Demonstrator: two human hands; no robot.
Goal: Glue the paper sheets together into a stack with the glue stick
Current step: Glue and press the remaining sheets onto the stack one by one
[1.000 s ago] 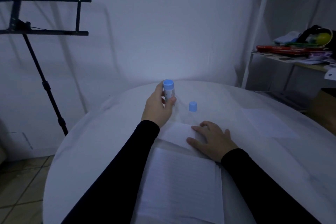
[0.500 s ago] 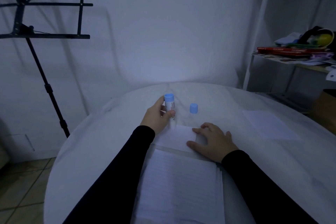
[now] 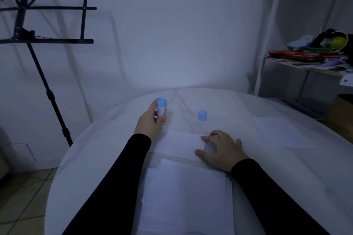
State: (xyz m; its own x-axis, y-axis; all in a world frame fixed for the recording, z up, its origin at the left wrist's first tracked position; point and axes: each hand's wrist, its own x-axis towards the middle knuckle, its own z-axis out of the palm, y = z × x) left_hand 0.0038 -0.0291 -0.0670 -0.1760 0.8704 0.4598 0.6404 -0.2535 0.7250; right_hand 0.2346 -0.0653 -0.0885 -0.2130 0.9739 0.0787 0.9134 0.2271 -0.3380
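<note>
Standing upright in the left hand [image 3: 150, 124], the glue stick [image 3: 161, 108] has its long axis near vertical with the blue end up; thumb and fingers curl round the lower barrel, so its bottom end is hidden and contact with the table [image 3: 95, 149] cannot be judged. Label print on the barrel is too small to read. The blue cap [image 3: 202, 115] stands alone on the table, apart from both hands, right of the glue stick and beyond the right hand [image 3: 221, 150]. The right hand lies flat, fingers relaxed and spread, pressing the right end of a small paper sheet [image 3: 179, 144]; that sheet's left edge passes under the left wrist. Nearer the body lies a stack of lined sheets [image 3: 185, 198], its lower edge cut off by the frame. Another single sheet [image 3: 280, 131] lies well to the right. Lighting is dim; sheet edges are faint against the white table. The glue stick sits just beyond the small sheet's far left corner.
</note>
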